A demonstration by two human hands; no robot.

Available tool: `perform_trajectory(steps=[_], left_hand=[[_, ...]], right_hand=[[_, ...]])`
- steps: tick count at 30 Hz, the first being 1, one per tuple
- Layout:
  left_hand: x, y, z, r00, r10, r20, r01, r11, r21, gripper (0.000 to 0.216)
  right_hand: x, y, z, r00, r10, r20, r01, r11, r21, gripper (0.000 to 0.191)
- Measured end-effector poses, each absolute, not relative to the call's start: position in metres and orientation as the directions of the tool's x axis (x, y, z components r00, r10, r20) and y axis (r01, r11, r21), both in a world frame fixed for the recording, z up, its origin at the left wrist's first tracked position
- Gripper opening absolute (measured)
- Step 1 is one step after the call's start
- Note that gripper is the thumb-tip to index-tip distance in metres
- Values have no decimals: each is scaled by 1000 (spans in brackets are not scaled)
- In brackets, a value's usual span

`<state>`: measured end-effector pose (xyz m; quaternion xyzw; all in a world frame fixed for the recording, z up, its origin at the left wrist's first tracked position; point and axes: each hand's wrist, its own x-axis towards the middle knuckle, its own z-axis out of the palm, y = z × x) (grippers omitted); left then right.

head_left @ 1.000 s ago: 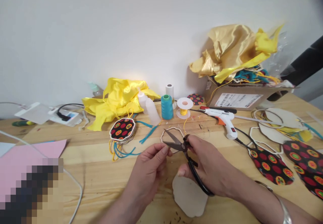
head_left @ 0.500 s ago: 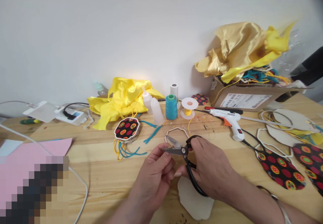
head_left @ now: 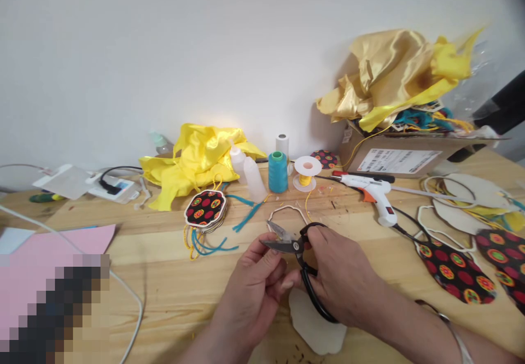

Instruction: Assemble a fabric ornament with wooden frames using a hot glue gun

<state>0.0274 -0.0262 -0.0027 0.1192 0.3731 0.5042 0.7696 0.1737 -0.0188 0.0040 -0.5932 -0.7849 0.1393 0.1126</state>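
Observation:
My right hand (head_left: 344, 276) grips black-handled scissors (head_left: 301, 260), their short blades slightly apart and pointing left. My left hand (head_left: 254, 287) is pinched just under the blade tips, holding something too small to make out. A white scalloped cutout (head_left: 318, 328) lies on the wooden table (head_left: 164, 282) under my hands. A thin white scalloped ring (head_left: 287, 213) lies just beyond the blades. A yellow thread runs from the small spool (head_left: 305, 174) toward the scissors.
A stack of patterned fabric discs (head_left: 205, 209) with blue and yellow cords lies to the left. Behind stand a teal thread cone (head_left: 278, 171), white bottles (head_left: 250, 175) and yellow cloth (head_left: 197, 162). A glue gun (head_left: 375, 189), patterned pieces (head_left: 455, 271), a cardboard box (head_left: 397, 159) and pink paper (head_left: 45, 254) surround.
The scissor blades have closed from wide apart to nearly together. My left hand has moved up under the blade tips. The view has shifted slightly.

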Motion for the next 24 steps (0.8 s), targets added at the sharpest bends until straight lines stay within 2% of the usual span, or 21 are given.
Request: perform_trajectory(steps=[24], left_hand=[[27, -27, -1, 239, 865, -441, -664, 477, 576, 17]], right_hand=[[177, -20, 7, -281, 959, -40, 898, 248, -365, 15]])
